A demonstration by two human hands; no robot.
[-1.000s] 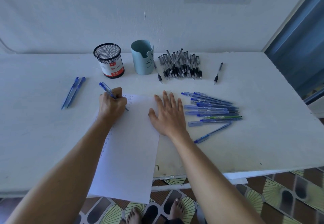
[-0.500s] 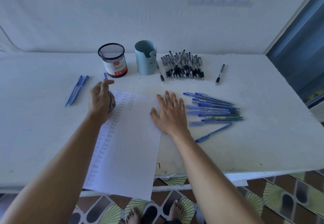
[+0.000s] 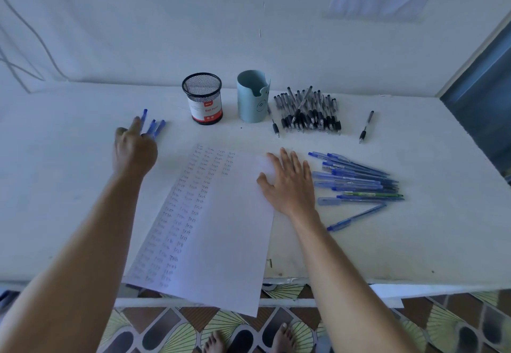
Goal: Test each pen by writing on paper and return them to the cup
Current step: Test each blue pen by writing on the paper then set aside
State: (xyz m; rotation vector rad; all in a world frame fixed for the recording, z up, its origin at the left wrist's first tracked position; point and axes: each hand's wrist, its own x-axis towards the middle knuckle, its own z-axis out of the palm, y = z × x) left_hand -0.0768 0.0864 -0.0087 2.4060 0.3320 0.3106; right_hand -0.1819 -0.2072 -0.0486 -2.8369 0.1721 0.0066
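1. Left hand (image 3: 135,148) is over the table's (image 3: 55,192) left part, blurred. A blue pen (image 3: 144,115) sticks out past its fingers (image 3: 135,124); can't tell if they grip it.
2. Two more pens (image 3: 156,128) lie just beside it.
3. Right hand (image 3: 287,182) lies flat on the paper's (image 3: 221,228) right edge, fingers spread.
4. Paper overhangs the near edge.
5. Mesh cup (image 3: 202,99) and blue cup (image 3: 252,96) stand by the far edge, with the black pile (image 3: 307,113) right of them.
6. Blue pile (image 3: 356,182) lies right of the right hand.

Dim, cool, bluish daylight — flat and even, without glare. Faint, soft shadows on the desk (image 3: 69,173). Strong wide-angle bowing toward the edges, plain in the curved desk rim. Motion blur across the left hand (image 3: 134,150) and the blue pens (image 3: 159,128) beside it — handwriting on the paper (image 3: 221,228) soft, barely legible.
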